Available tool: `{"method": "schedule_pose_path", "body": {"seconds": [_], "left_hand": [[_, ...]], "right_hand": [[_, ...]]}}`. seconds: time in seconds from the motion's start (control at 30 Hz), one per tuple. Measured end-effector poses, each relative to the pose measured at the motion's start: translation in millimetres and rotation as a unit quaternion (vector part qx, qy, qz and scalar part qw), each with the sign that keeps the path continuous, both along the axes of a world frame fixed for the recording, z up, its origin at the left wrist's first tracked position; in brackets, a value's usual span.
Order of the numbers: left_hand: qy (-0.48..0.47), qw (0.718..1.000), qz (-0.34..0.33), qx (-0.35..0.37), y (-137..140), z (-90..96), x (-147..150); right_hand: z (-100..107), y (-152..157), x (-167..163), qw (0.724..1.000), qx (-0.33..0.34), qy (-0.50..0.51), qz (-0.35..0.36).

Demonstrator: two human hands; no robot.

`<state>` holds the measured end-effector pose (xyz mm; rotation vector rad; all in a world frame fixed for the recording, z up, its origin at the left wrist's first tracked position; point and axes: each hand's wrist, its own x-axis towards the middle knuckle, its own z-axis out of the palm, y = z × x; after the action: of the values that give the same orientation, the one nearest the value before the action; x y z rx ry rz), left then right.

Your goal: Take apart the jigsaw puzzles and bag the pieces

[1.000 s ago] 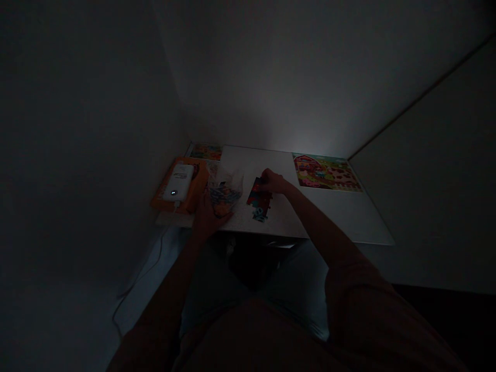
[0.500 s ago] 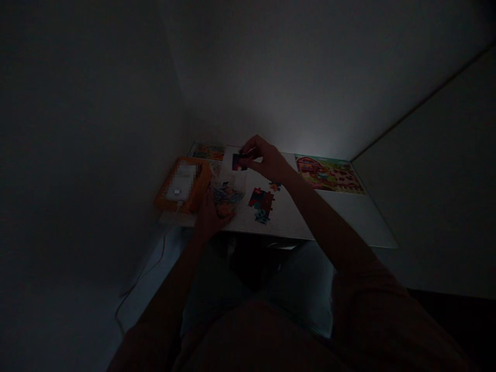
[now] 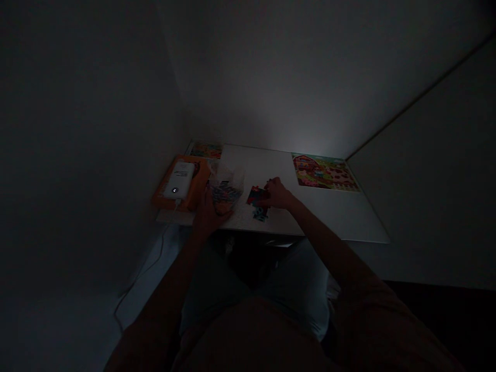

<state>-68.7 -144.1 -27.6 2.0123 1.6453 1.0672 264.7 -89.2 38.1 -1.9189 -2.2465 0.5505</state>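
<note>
On the white table lies a small cluster of joined jigsaw puzzle pieces (image 3: 260,213), dark red above and teal below. My right hand (image 3: 278,195) is over its upper right side, fingers pinched on a puzzle piece that is mostly hidden beneath them. My left hand (image 3: 209,213) curls round the lower left of a clear plastic bag (image 3: 228,181), which holds many loose puzzle pieces. The bag's mouth faces away from me. The dim light blurs the details of the pieces.
An orange box (image 3: 160,197) at the left bears a white power bank (image 3: 180,180) with a cable hanging off the table (image 3: 341,217). A farm picture sheet (image 3: 325,173) lies at the right; another colourful sheet (image 3: 206,150) is at the back left. Walls stand close behind and beside.
My right hand has come from above the bag, down and right to the joined pieces, with a puzzle piece in its fingers. My left hand stays on the bag.
</note>
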Motion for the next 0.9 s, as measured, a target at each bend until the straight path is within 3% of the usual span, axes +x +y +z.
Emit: {"method": "schedule_pose_path", "body": {"seconds": [0.1,0.23,0.43,0.57,0.77,0.9], "left_hand": [[-0.005,1.0,-0.001,-0.011,0.1,0.9,-0.1],[-0.002,1.0,-0.003,-0.013,-0.4,-0.4,-0.8],[0.0,1.0,0.0,-0.018,-0.7,-2.2,-0.6],[-0.007,1.0,0.0,-0.016,-0.7,0.8,0.0],[-0.004,1.0,0.001,-0.025,-0.7,0.1,-0.2],[-0.005,1.0,0.002,-0.021,-0.2,-0.3,0.2]], "right_hand": [[-9.1,-1.3,-6.8,0.999,0.015,-0.035,0.008],[-3.1,4.1,-12.1,0.999,0.008,-0.053,-0.006],[-1.5,7.9,-10.6,0.991,-0.071,0.113,-0.005],[1.2,16.2,-4.6,0.982,-0.053,0.178,-0.02],[26.8,31.9,7.5,0.97,0.018,0.233,-0.061],[55.1,40.5,14.4,0.961,0.042,0.268,-0.043]]}}
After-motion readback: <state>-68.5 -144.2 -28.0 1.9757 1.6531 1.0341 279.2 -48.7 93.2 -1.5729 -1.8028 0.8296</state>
